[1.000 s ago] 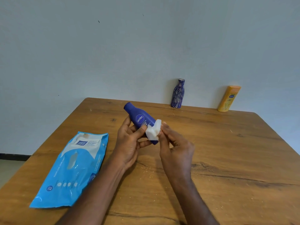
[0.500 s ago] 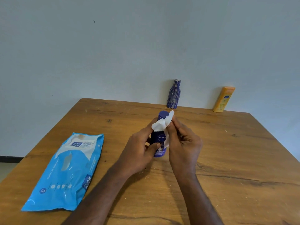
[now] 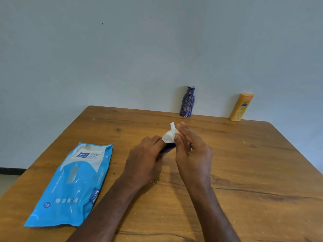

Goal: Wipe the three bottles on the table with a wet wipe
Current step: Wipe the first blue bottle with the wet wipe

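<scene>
While left hand (image 3: pixel 145 161) apparently grips dark bottle (image 3: pixel 167 147), right fingers (image 3: pixel 185 133) pinch wipe (image 3: pixel 169 135) above it.

We have a single view — the head-worn wide-angle camera — looking forward and down across the wooden table (image 3: pixel 244 172) toward the pale wall (image 3: pixel 157 49) behind its far edge. It sits close above the near side, so both forearms rise from the bottom edge and the left hand (image 3: pixel 145 159) and right hand (image 3: pixel 192 151) fall near the centre. The table's edges seem to bow slightly — probably lens distortion — and no second view overlaps with this one.
</scene>
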Action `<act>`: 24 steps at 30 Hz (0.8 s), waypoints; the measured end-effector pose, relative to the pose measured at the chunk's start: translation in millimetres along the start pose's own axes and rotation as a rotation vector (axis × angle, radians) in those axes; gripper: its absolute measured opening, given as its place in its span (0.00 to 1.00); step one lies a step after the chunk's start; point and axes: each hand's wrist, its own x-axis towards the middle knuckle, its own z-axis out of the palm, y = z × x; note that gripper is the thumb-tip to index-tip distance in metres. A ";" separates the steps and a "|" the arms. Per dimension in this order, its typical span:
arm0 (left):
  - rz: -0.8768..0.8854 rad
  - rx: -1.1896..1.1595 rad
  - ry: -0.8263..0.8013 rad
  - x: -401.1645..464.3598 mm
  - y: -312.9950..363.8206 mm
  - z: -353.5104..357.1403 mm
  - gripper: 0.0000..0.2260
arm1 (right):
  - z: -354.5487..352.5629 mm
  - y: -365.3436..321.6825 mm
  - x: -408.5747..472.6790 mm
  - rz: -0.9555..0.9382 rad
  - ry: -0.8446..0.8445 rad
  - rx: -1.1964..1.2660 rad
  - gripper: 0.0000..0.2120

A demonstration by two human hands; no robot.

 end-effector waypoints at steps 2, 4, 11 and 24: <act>-0.091 -0.250 -0.038 -0.7 -1.2 -3.5 0.19 | -6.7 0.9 4.4 0.024 0.011 0.115 0.14; -0.250 -0.599 -0.143 1.1 1.3 -8.9 0.19 | -15.7 4.4 11.4 0.117 0.008 0.339 0.13; -0.459 -1.569 -0.453 -2.0 0.6 -16.1 0.21 | -29.2 16.3 19.0 0.332 -0.136 0.824 0.11; -0.430 -1.046 -0.217 1.0 17.2 -4.8 0.19 | -7.6 11.8 7.1 0.293 0.128 0.416 0.15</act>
